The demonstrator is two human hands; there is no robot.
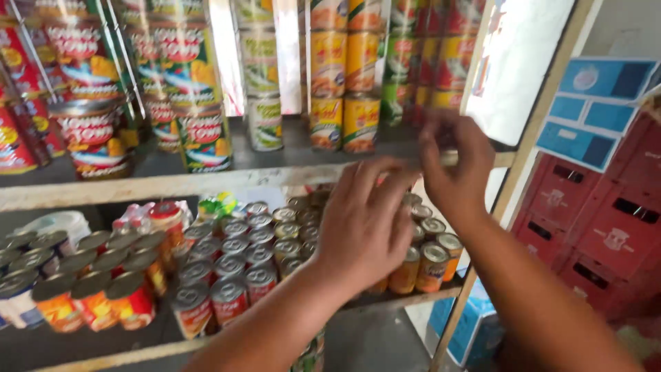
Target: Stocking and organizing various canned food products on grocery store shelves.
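Note:
I am facing a wooden shelf unit packed with tin cans. My left hand reaches over the lower shelf, fingers spread, just above rows of small cans with silver lids. My right hand is raised at the edge of the upper shelf board, fingers pinched around a small pale thing that is blurred and hard to tell. Orange-labelled cans stand under my left hand at the lower shelf's right end.
Tall stacks of red, green and yellow cans fill the upper shelf. Red plastic crates are piled at the right, with blue cartons above them and a blue box on the floor.

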